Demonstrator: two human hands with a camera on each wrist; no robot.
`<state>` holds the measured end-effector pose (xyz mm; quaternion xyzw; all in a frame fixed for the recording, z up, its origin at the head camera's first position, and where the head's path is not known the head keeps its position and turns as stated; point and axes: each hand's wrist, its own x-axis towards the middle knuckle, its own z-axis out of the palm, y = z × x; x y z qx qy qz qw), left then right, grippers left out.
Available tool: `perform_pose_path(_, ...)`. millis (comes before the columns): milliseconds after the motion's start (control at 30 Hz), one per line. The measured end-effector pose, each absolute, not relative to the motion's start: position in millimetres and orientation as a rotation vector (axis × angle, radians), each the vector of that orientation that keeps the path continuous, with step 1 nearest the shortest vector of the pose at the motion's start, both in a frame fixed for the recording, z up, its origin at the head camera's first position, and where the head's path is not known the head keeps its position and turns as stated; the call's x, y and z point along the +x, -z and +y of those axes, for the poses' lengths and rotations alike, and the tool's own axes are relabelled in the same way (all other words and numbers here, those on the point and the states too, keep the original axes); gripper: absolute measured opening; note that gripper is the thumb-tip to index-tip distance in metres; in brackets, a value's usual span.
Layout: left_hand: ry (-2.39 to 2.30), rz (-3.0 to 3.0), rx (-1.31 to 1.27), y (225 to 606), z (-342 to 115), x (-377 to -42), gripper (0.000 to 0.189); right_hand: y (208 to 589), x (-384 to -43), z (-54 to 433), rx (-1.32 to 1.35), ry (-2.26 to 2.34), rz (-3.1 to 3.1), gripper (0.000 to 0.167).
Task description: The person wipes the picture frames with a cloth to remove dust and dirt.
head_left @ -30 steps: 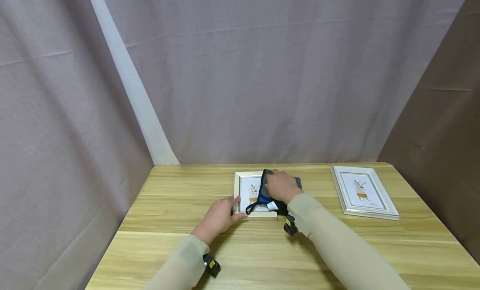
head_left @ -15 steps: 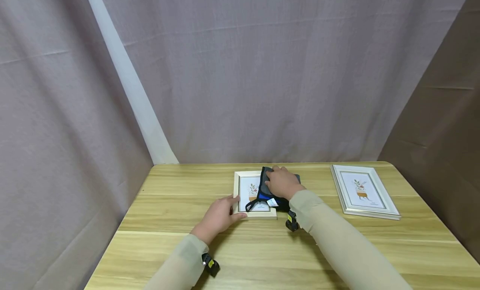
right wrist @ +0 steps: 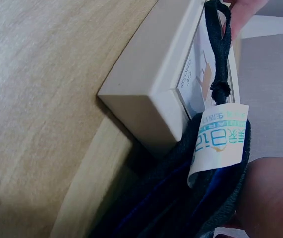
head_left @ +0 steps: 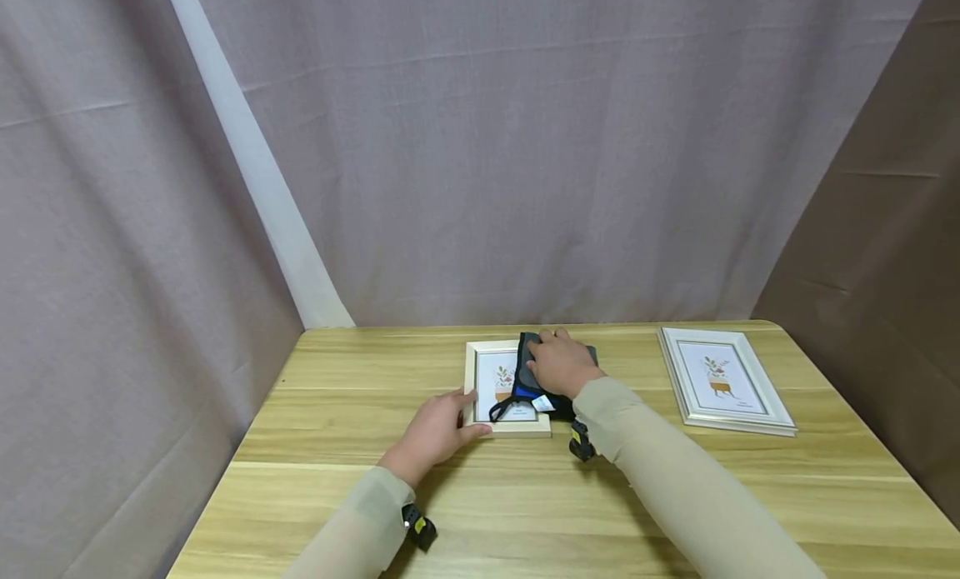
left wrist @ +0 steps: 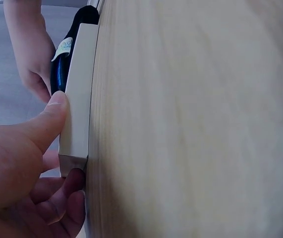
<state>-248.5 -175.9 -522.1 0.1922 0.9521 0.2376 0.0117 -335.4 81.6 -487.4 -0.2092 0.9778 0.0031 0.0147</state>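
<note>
A cream picture frame (head_left: 470,371) lies face up near the table's far edge, with a potted-plant print (head_left: 502,381) behind its front. My left hand (head_left: 433,429) holds its near left corner, thumb on the front rim and fingers bent against the side, as the left wrist view shows. Over the right part of the frame spreads a grey, blue and black cleaning cloth (head_left: 527,381) with a hanging loop and a white label (right wrist: 220,136). My right hand (head_left: 558,364) grips this cloth from above and presses it onto the frame. The cloth hides the print's right side.
To the right, white picture frames (head_left: 684,387) lie stacked, the top one bearing a similar plant print. Wood-grain table (head_left: 360,379) surrounds both places. A grey curtain (head_left: 480,162) hangs behind the far edge, and a brown one (head_left: 870,254) at the right.
My right hand and the cloth have shifted slightly toward the far edge over the frame. The left hand keeps its hold on the corner. The view has drifted a little.
</note>
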Motion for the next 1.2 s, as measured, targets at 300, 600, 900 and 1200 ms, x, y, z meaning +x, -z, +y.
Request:
perform_pose_path(300, -0.721, 2.986, 0.590, 526.5, -179.1, -250.9, 0.075, 491.6, -341.6, 76.7, -0.652, -0.013, 3.037, 0.049)
perform_pose_path(600, -0.688, 2.976, 0.595, 525.7, -177.6, -251.9, 0.076, 485.9, -344.5, 78.6, -0.673, -0.026, 3.013, 0.050)
perform_pose_path(900, -0.684, 2.968, 0.604, 522.5, -179.0, -253.6, 0.075, 485.7, -352.5, 85.6, -0.679, 0.026, 2.997, 0.051)
perform_pose_path(1200, -0.692, 2.969, 0.607, 523.0, -181.3, -254.8, 0.075, 489.1, -364.7, 83.7, -0.759, -0.020, 3.016, 0.049)
